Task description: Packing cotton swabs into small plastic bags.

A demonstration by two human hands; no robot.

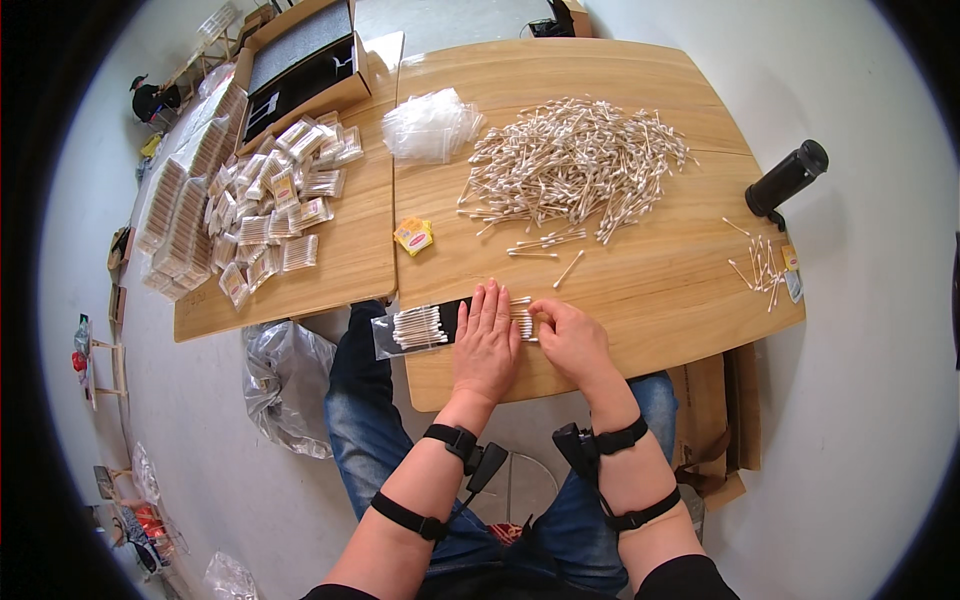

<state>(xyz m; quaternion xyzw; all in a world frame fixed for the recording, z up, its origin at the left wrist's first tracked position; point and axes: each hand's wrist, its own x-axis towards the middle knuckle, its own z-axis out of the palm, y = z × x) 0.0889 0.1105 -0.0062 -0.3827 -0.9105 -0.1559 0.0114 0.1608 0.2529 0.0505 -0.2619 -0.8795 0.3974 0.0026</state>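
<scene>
My left hand (486, 345) lies flat near the table's front edge, fingers stretched out over a black flat strip (450, 317). To its left, a row of cotton swabs (418, 327) sits side by side in a clear plastic bag (384, 340) around the strip's end. More cotton swabs (524, 318) show just right of the left fingers. Against their right ends, my right hand (574, 342) is curled, thumb and fingers drawn together; its fingertips partly hide whatever they pinch. One loose swab (568, 268) lies just beyond it.
A big heap of cotton swabs (580, 165) covers the table's far middle, beside stacked clear bags (430, 125) and yellow labels (413, 235). Packed swab bags (285, 190) pile up at left, near an open cardboard box (355, 85). A black bottle (788, 178) stands at the right edge.
</scene>
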